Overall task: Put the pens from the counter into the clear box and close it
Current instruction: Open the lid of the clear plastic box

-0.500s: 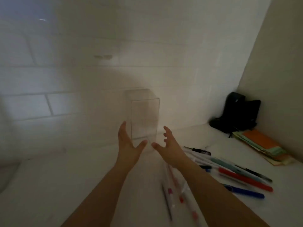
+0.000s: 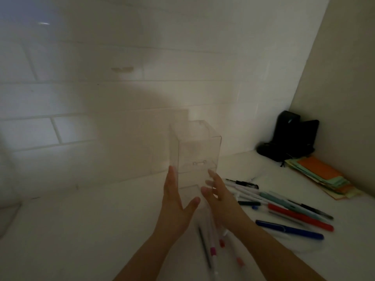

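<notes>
A tall clear box (image 2: 195, 151) stands upright on the white counter (image 2: 81, 230) near the tiled wall. My left hand (image 2: 175, 201) lies against its lower left side, fingers straight. At the lower right side is my right hand (image 2: 220, 196), fingers spread. Whether the hands grip the box is unclear. Several pens lie to the right, among them a red pen (image 2: 300, 217), a blue pen (image 2: 289, 230) and a teal pen (image 2: 284, 201). More pens with pink ends (image 2: 213, 250) lie between my forearms.
A black object (image 2: 288, 136) sits in the back right corner. In front of it lies a stack of orange and green papers (image 2: 322, 176). A side wall closes the right. The tiled wall runs behind the box.
Both hands have moved forward from just short of the box to its lower sides. The view has shifted closer to the box.
</notes>
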### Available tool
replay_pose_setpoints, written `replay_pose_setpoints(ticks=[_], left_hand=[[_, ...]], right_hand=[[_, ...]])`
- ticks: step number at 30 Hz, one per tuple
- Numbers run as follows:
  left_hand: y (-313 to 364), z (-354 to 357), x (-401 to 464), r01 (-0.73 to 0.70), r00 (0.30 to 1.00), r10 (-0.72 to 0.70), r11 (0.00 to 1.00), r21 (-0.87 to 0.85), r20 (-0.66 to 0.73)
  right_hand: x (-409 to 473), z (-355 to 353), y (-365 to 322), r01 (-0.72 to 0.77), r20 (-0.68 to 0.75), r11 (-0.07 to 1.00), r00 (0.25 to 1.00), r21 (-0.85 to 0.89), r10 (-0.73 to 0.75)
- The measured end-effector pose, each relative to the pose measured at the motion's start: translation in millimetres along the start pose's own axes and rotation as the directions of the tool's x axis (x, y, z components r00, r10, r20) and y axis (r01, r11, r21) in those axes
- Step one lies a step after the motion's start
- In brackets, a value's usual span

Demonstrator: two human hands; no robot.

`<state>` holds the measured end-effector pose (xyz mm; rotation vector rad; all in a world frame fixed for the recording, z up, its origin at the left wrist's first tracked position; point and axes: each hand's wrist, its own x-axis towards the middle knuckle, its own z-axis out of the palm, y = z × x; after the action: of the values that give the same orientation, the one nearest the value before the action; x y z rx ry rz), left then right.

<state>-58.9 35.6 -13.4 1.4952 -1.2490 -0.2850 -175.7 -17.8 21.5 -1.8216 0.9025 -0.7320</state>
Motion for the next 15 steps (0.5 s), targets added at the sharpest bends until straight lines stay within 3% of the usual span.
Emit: replay_pose_setpoints(ticks=[7,11,15], left_hand=[[9,3,-12,0.057,0.997,-0.053,0.995,-0.082,0.048],[8,-13,9,0.132,0.986,-0.112,0.978,-0.162,0.123],[6,-20,23,0.147,0.962,-0.096,0.971,-0.19,0.256]], right_hand=[[-27,-20,-7,0.022,0.045,0.999,0.999,-0.031,-0.021],[-15,-44,-28,0.149,-0.121,0.98,0.979,-0.131,-0.165],[-1,-49,-48,0.298,-0.113,0.905,0.932,-0.305,-0.345]])
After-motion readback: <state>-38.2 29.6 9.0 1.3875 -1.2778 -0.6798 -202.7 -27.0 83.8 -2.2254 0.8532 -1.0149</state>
